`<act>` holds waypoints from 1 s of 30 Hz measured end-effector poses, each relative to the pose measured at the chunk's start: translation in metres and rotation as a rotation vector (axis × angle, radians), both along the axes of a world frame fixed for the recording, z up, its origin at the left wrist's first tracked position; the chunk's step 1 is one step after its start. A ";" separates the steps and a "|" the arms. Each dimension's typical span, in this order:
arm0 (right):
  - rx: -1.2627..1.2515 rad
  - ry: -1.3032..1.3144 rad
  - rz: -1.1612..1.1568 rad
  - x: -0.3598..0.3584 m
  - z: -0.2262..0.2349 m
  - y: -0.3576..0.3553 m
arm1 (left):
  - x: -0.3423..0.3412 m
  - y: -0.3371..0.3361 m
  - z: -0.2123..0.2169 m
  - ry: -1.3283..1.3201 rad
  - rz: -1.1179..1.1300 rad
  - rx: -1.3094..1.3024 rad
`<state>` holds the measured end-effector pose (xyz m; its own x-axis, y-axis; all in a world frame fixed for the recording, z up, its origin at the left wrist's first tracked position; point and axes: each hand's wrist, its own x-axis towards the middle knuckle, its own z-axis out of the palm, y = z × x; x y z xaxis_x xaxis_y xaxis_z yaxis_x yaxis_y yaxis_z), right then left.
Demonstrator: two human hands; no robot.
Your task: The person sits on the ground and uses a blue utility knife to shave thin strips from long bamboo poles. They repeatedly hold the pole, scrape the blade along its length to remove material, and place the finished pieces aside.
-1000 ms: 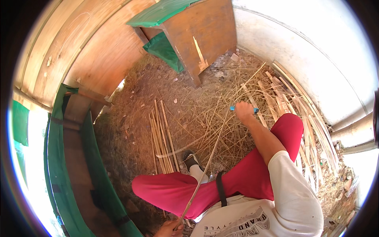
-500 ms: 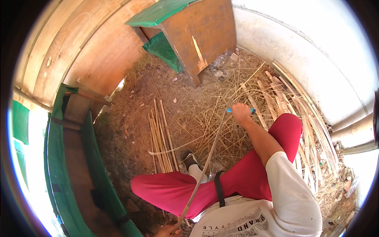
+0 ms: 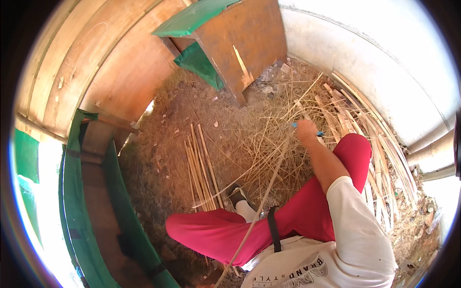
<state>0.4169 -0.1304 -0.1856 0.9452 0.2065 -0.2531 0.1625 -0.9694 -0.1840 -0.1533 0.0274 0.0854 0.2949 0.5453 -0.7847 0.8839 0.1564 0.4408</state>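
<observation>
My right hand (image 3: pixel 306 130) is closed around a slim tool with bright blue parts (image 3: pixel 320 134) showing on both sides of the fist; its blade or working end cannot be made out. A long, pale bamboo strip (image 3: pixel 263 197), slightly blurred, runs from beside this fist down across my lap to the lower edge. My left hand is out of the picture, below where the strip leaves it. Several narrow split bamboo strips (image 3: pixel 201 165) lie side by side on the ground beyond my bent left knee.
Thin shavings (image 3: pixel 269 144) cover the dirt ahead. Longer bamboo slats (image 3: pixel 379 149) are heaped along the pale wall at right. A wooden cabinet with a green cover (image 3: pixel 240 48) stands at the back. A green-lined wooden trough (image 3: pixel 103 201) is at left.
My right hand has moved a little farther away and to the right with the blue tool. My left hand, earlier gripping the strip's near end, has dropped out below the picture's edge.
</observation>
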 end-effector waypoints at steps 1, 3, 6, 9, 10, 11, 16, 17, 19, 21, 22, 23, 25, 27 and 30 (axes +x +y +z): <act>-0.004 -0.005 -0.011 0.009 0.000 -0.009 | -0.003 -0.002 0.003 -0.006 0.001 0.027; -0.017 0.011 -0.027 0.014 -0.008 -0.023 | -0.009 -0.003 0.005 -0.013 -0.005 0.093; 0.034 -0.021 -0.073 0.005 -0.019 -0.026 | -0.006 0.005 0.007 -0.049 -0.064 0.202; 0.104 0.068 -0.094 0.002 -0.008 -0.012 | 0.002 0.015 0.005 -0.108 -0.138 0.316; 0.133 0.089 -0.099 0.001 -0.001 -0.009 | 0.007 0.018 0.003 -0.128 -0.161 0.332; 0.111 0.130 -0.015 0.003 0.009 -0.007 | 0.012 0.020 0.002 -0.153 -0.190 0.353; 0.173 0.245 0.195 -0.023 0.078 0.028 | 0.048 0.033 -0.012 -0.269 -0.416 0.335; 0.269 0.275 0.196 -0.031 0.084 0.033 | 0.061 0.032 -0.011 -0.251 -0.420 0.265; 0.468 0.340 0.204 -0.047 0.097 0.043 | 0.078 0.032 -0.019 -0.304 -0.369 0.094; 0.589 0.401 0.177 -0.059 0.115 0.047 | 0.093 0.035 -0.036 -0.448 -0.265 -0.116; 0.648 0.432 0.162 -0.064 0.124 0.047 | 0.104 0.034 -0.037 -0.440 -0.254 -0.192; 0.723 0.443 0.148 -0.070 0.132 0.045 | 0.122 0.032 -0.035 -0.428 -0.248 -0.273; 0.768 0.458 0.202 -0.078 0.148 0.038 | 0.138 0.033 -0.040 -0.434 -0.267 -0.393; 0.797 0.463 0.280 -0.086 0.160 0.033 | 0.150 0.042 -0.060 -0.470 -0.317 -0.466; 0.892 0.508 0.264 -0.104 0.177 0.024 | 0.172 0.033 -0.069 -0.453 -0.228 -0.345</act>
<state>0.3128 -0.1059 -0.0082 0.6691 0.6957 -0.2613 0.0526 -0.3950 -0.9172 0.0186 0.0600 0.0164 0.7198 0.1658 -0.6741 0.6484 0.1862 0.7382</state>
